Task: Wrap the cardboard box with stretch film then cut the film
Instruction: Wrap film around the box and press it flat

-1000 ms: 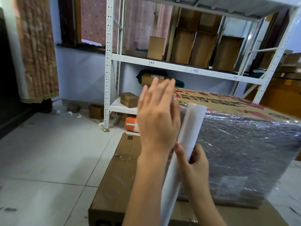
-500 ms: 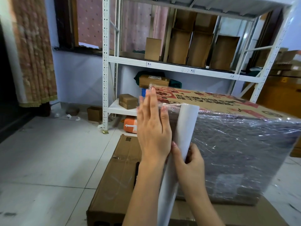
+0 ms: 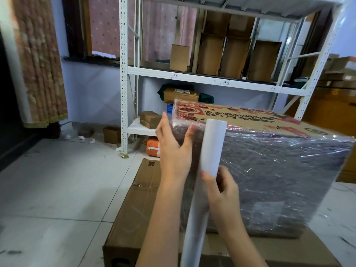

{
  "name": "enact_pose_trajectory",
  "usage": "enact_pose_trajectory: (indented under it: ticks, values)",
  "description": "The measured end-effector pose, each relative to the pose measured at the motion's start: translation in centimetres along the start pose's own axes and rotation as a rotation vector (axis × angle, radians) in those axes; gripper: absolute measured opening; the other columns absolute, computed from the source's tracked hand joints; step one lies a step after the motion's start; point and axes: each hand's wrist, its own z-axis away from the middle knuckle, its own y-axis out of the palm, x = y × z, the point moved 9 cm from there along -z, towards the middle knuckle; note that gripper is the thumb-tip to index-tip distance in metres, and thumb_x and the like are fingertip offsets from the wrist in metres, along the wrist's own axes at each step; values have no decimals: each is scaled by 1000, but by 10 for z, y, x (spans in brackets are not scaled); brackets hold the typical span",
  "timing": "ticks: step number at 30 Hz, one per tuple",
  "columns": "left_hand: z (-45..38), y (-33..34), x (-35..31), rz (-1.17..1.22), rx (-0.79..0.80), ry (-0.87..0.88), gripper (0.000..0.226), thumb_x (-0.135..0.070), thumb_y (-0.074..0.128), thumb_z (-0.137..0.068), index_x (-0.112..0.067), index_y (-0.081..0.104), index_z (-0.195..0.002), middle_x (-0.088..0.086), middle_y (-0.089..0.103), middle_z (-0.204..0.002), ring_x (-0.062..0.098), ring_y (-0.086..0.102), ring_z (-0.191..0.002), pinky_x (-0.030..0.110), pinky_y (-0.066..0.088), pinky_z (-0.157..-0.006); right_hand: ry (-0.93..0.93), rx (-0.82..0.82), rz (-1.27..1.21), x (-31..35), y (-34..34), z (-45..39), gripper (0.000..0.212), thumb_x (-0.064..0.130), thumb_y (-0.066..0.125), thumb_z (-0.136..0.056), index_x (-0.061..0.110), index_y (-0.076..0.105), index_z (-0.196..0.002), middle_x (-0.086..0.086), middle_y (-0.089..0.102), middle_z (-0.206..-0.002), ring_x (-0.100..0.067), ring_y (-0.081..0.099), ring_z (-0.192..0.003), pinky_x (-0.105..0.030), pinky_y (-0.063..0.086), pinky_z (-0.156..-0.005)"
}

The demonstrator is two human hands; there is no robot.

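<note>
The right hand [image 3: 221, 191] grips the stretch film roll [image 3: 207, 170], held upright against the near left corner of the film-wrapped cardboard box [image 3: 269, 160]. The left hand [image 3: 173, 151], fingers straight, presses the box's left corner. Farther back stands a white shelf rack [image 3: 202, 78].

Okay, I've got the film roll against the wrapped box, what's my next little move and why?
Probably press the left hand flat on the film at the corner of the cardboard box while the right hand pulls the film roll away. The side already looks fully wrapped, so anchoring the film readies it for the cut.
</note>
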Motion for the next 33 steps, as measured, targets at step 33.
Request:
enact_pose_trajectory:
  ticks: [33]
  values:
    - [108,-28,117,-110,712,-531,9,-5,67,-83,-6,69,-92,10,72,-92,21,70,-85,37,57,-82,136,135,-65,-10,6,3,29,39,50,-77,15,59,-92,-15,64,-93,-25,64,-84,-32,55,-68]
